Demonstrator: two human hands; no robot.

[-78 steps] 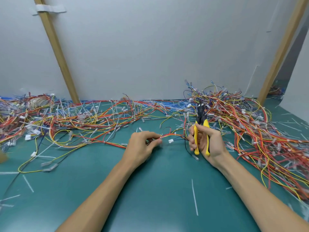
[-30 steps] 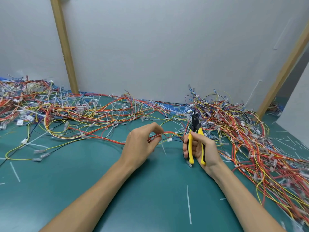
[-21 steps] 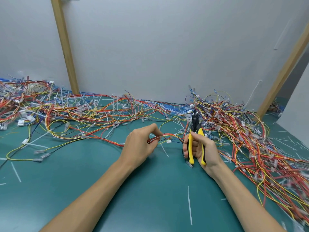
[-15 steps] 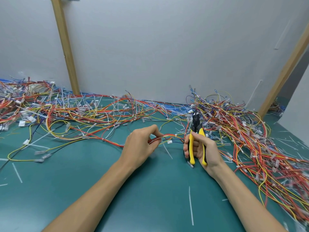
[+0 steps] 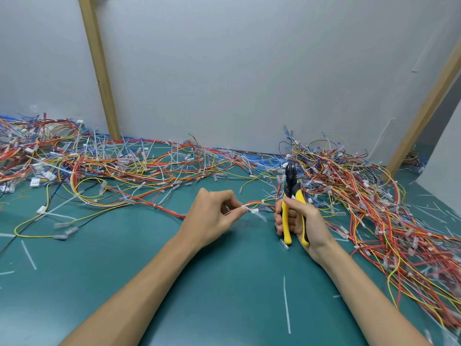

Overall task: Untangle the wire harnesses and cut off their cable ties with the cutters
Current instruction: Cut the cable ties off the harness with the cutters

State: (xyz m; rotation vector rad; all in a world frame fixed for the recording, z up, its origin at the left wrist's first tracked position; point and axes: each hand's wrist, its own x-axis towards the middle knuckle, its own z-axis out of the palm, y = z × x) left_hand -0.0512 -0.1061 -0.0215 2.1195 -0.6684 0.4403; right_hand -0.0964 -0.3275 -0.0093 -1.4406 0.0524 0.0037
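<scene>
Head view: on the green table (image 5: 224, 295), tangled wire harnesses (image 5: 361, 196) lie along the wall (image 5: 249, 71) and at my right. My right hand (image 5: 305, 227) grips the yellow handles of the cutters (image 5: 290, 182), held upright; the mark on their black head is too small to read. My left hand (image 5: 212, 218) pinches one red-and-yellow harness (image 5: 259, 203) beside its white cable tie (image 5: 255, 211).

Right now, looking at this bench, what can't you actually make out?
1. Head view: the cutters in the right hand: dark tips too small to tell whether they are open.
2. Head view: the wire harness where the left hand pinches it, hidden by its fingers.
3. Head view: the wire pile on the right, blurred low down and cut off by the right edge.
</scene>
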